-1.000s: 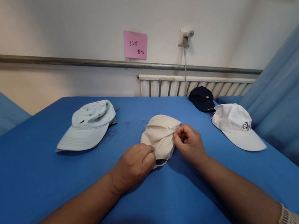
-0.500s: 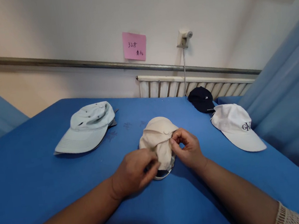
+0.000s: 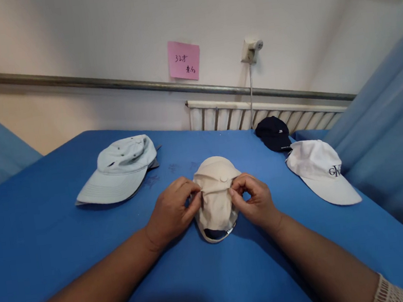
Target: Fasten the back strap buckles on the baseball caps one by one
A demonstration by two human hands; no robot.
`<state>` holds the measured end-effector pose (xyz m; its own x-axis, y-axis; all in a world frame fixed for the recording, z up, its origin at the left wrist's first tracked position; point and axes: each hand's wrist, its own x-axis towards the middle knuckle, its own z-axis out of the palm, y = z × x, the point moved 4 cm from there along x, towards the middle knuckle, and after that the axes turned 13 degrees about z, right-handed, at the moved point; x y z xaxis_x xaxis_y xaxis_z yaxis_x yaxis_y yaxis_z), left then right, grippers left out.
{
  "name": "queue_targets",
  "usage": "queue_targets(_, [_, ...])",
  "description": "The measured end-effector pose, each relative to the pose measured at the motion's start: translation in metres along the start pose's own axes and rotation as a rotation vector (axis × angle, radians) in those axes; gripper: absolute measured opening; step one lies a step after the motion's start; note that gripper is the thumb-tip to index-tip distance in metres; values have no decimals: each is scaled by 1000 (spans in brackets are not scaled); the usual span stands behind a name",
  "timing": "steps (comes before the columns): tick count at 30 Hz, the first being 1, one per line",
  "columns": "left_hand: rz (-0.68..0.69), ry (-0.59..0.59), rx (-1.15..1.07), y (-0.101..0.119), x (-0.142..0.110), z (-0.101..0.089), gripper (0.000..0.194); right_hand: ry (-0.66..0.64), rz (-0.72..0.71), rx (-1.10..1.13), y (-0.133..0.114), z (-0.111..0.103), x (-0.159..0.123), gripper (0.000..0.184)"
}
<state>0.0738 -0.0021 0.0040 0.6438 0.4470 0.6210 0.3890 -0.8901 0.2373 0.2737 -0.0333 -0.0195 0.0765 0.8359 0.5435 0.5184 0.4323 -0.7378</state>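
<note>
Left hand (image 3: 174, 210) low over blue surface (image 3: 158, 278), fingers pinched on left side of beige cap (image 3: 218, 208). Right hand (image 3: 255, 200), wrist angled inward, thumb and forefinger clamped on cap's opposite side. Beige cap between hands, back opening toward camera. Beyond: pale blue cap (image 3: 119, 168) left, white cap (image 3: 319, 171) right, navy cap (image 3: 273, 134) behind it.

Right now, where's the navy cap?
In the head view, the navy cap is at the back right of the blue surface, just behind the white cap.
</note>
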Motion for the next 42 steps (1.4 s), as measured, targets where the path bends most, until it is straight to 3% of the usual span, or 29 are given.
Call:
queue_targets(7, [-191,17,-284,-3,2,-5,17,60,-161,-148,-13,-13,-3,6])
queue_targets(13, [-179,43,-278,-3,-3,-4,14,-92,-43,-292,-24,-11,-6,26])
queue_targets(18, [-142,46,-263,-4,-6,-4,13,-195,56,-386,-11,-2,-2,17])
queue_targets(22, [-116,56,-250,-4,-7,-5,13,-236,52,-264,-7,2,-2,16])
queue_targets(28, [-119,102,-237,-7,-9,-7,10,-191,113,176,-8,-6,-1,22])
queue_targets(32, [-187,143,-171,-18,-12,-9,11,-128,110,205,-4,-11,0,22])
queue_targets(38, [-205,-53,-140,-30,-9,-7,17,-92,-60,137,-10,-13,-3,18])
queue_targets(42, [-202,-132,-134,-33,-10,-4,18,-78,-86,113,-10,-14,-4,18])
